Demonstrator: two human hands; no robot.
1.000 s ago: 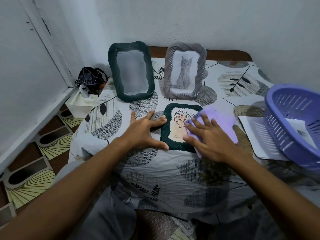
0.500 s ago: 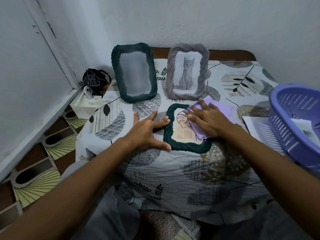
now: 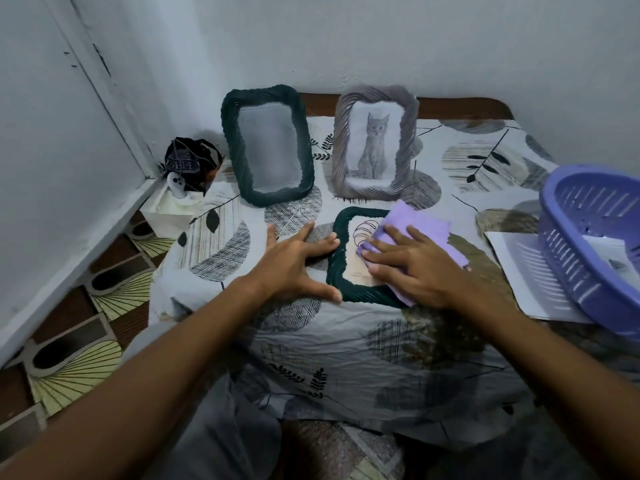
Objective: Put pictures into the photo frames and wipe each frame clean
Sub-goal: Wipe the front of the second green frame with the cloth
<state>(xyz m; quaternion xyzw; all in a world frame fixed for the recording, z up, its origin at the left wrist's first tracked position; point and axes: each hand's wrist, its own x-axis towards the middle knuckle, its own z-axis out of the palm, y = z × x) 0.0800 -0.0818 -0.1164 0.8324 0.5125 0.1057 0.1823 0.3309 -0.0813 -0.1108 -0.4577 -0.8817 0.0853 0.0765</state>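
A small dark green frame (image 3: 335,268) lies flat on the patterned tablecloth (image 3: 346,348), with a line-drawing picture inside it. My right hand (image 3: 412,268) presses a folded purple cloth (image 3: 420,226) onto the frame's glass with flat fingers. My left hand (image 3: 294,268) lies spread on the cloth, fingertips and thumb against the frame's left edge. Behind them stand a larger dark green frame (image 3: 265,145) with nothing showing in it and a grey frame (image 3: 375,142) holding a cat picture.
A purple plastic basket (image 3: 588,244) with papers inside sits at the right, on top of a white sheet (image 3: 519,275). A white box (image 3: 169,213) and a dark bundle (image 3: 188,161) stand in the left corner. Walls close the back and left.
My right hand has slid the purple cloth back toward me and down across the frame's glass. My left hand has stayed against the frame's left edge.
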